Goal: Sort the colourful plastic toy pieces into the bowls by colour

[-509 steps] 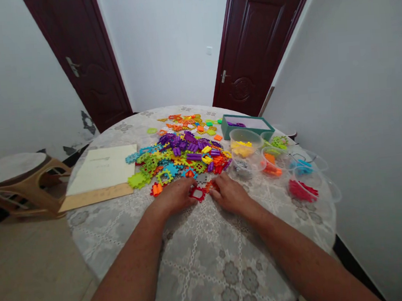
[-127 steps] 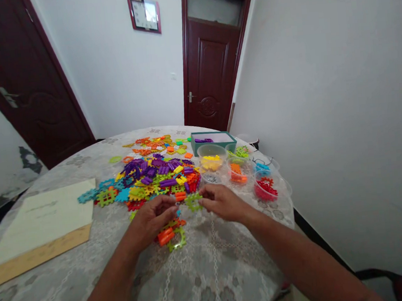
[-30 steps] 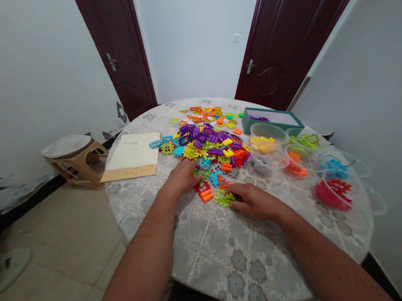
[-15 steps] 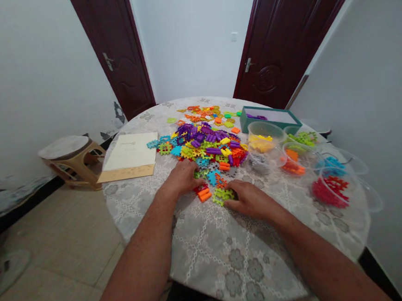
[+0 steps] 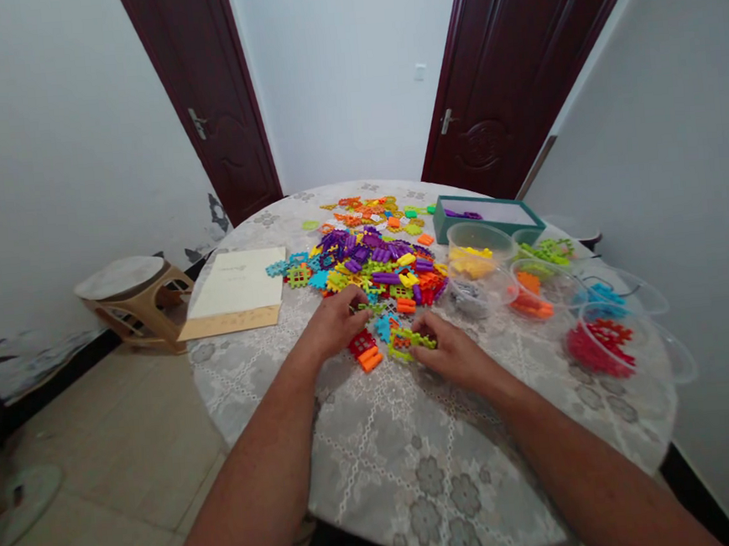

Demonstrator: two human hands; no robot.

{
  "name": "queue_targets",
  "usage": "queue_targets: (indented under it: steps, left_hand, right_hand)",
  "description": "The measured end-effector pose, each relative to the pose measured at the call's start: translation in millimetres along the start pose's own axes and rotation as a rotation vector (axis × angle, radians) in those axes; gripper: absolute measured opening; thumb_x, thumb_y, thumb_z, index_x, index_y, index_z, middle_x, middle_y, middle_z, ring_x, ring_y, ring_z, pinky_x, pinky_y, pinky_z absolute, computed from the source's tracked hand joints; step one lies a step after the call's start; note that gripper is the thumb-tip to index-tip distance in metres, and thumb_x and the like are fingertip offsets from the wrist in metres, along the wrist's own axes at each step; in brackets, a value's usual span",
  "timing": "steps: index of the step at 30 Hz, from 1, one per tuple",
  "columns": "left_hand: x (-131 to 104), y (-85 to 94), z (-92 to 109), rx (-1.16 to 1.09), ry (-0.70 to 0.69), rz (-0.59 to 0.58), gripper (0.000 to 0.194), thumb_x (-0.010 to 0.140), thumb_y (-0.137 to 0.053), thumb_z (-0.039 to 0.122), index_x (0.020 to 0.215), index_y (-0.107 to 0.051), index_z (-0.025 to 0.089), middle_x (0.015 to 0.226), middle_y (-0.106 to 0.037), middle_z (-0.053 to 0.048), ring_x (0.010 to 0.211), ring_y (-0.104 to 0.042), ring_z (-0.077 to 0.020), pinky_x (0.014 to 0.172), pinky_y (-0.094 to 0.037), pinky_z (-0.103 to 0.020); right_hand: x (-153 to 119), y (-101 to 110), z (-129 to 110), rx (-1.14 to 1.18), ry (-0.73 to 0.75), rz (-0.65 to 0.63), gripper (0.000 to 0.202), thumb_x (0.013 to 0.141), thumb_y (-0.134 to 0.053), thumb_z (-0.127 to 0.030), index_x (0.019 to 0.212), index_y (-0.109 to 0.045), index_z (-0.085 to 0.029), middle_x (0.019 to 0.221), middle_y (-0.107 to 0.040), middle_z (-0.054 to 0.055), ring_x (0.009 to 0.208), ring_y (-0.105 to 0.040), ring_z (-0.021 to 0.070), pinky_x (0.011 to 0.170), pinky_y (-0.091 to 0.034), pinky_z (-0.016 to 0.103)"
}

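**Head-camera status: right hand holding lime frame, left hand at green piece**

Clock positions are read from the right hand's plate; I place 12 at the table's far edge.

The round table with its grey-and-white patterned cloth (image 5: 367, 466) carries all parts. A heap of multicoloured toothed plastic pieces (image 5: 376, 259) lies at 11. A pale sheet with a tan lower strip (image 5: 239, 279) lies at 10; a dark-green rectangular box (image 5: 441, 225) stands at 1. Round clear plastic tubs (image 5: 503, 255) occupy 2 to 3.

At 3, I see the right hand (image 5: 452, 348) pinching a lime-green toothed plastic frame (image 5: 418, 337). Toward 10, the left hand (image 5: 338, 323) stands narrow, fingertips at a small green plastic piece (image 5: 375, 309); I cannot tell whether it is gripped. At 9 lies a red plastic lattice plate (image 5: 361, 341), with an orange ribbed block (image 5: 369, 358) at its near edge.
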State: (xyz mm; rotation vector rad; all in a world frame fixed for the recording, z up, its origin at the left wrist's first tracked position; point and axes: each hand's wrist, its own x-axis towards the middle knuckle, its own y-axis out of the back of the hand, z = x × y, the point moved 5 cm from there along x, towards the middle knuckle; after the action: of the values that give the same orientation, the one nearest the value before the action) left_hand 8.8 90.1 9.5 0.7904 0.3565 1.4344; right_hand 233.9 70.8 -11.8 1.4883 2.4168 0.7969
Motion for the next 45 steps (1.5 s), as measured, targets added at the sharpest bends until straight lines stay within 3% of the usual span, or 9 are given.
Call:
queue_targets:
  steps: [4,11,15,22,27,30,36,43,45]
  left_hand:
    - [1.1,-15.4,9.2,-0.225,0.023,-0.046,0.015,0.087,-0.065,0.033,0.094,-0.063,0.021,0.079,-0.063,0.003,0.066,-0.054,-0.0123,0.060,-0.040,-0.024]
    - [-2.1,-31.4,24.4,-0.556,0.110,-0.228,0.028,0.088,-0.065,0.040,0.107,-0.060,0.020,0.073,-0.060,0.005,0.057,-0.053,-0.0108,0.053,-0.043,-0.023]
    - [0.1,-34.8,22.2,-0.510,0.048,-0.198,0.036,0.077,-0.075,0.029,0.109,-0.064,0.018,0.079,-0.062,0.004,0.065,-0.055,-0.0105,0.059,-0.045,-0.022]
    - [3.6,-36.9,5.6,-0.484,0.194,-0.052,0.036,0.080,-0.069,0.034,0.112,-0.065,0.018,0.074,-0.059,0.004,0.062,-0.056,-0.0128,0.054,-0.050,-0.024]
    - [4.7,-30.4,13.1,-0.373,0.129,-0.011,0.034,0.081,-0.069,0.033,0.111,-0.068,0.017,0.077,-0.062,0.002,0.066,-0.059,-0.0141,0.058,-0.047,-0.024]
    - [5.4,-30.9,16.7,-0.305,0.065,-0.033,0.035,0.084,-0.069,0.038,0.113,-0.068,0.018,0.077,-0.064,0.001,0.069,-0.061,-0.0159,0.061,-0.048,-0.026]
    - [5.9,-30.6,19.3,-0.305,0.055,-0.073,0.044,0.084,-0.070,0.045,0.120,-0.067,0.019,0.074,-0.064,0.002,0.066,-0.061,-0.0176,0.059,-0.048,-0.028]
    - [4.9,-30.0,25.8,-0.334,0.035,-0.134,0.044,0.083,-0.071,0.044,0.120,-0.068,0.021,0.082,-0.069,-0.002,0.075,-0.066,-0.0203,0.067,-0.052,-0.031]
    - [3.7,-32.0,28.1,-0.398,0.055,-0.179,0.045,0.081,-0.073,0.043,0.121,-0.067,0.021,0.088,-0.071,-0.003,0.079,-0.069,-0.0216,0.070,-0.054,-0.032]
  right_hand:
    - [5.2,4.7,3.5,0.184,0.043,0.118,0.024,0.086,-0.067,-0.031,0.105,-0.055,-0.023,0.095,-0.062,-0.001,0.086,-0.058,0.0182,0.077,-0.043,0.029]
    - [9.5,2.7,16.7,0.195,0.037,0.239,0.022,0.085,-0.068,-0.031,0.102,-0.056,-0.023,0.093,-0.063,-0.001,0.085,-0.059,0.0189,0.078,-0.046,0.030]
    - [11.0,1.3,18.7,0.196,0.026,0.231,0.026,0.085,-0.070,-0.034,0.104,-0.058,-0.022,0.094,-0.065,0.000,0.086,-0.060,0.0195,0.078,-0.047,0.030]
    - [6.6,15.8,8.7,0.104,0.002,0.300,0.031,0.098,-0.055,-0.041,0.117,-0.067,-0.021,0.087,-0.066,0.002,0.076,-0.062,0.0190,0.071,-0.049,0.031]
    - [3.0,12.1,2.6,0.155,0.031,0.215,0.041,0.100,-0.048,-0.034,0.138,-0.058,-0.022,0.083,-0.064,0.000,0.069,-0.060,0.0172,0.065,-0.049,0.030]
    - [1.9,5.5,-3.6,0.065,0.106,0.234,0.045,0.096,-0.058,-0.030,0.140,-0.056,-0.025,0.091,-0.067,0.001,0.074,-0.060,0.0167,0.070,-0.049,0.029]
    - [3.3,6.4,-11.5,-0.081,0.214,0.370,0.022,0.093,-0.065,-0.025,0.114,-0.069,-0.024,0.105,-0.067,0.006,0.097,-0.062,0.0212,0.088,-0.049,0.035]
    - [5.9,2.3,0.3,0.215,0.087,0.400,0.053,0.087,-0.069,-0.025,0.138,-0.056,-0.030,0.128,-0.058,0.006,0.070,-0.058,0.0104,0.064,-0.050,0.027]
    - [10.3,-0.2,7.8,0.322,0.033,0.338,0.059,0.085,-0.071,-0.028,0.141,-0.055,-0.031,0.121,-0.062,0.004,0.065,-0.056,0.0094,0.058,-0.047,0.025]
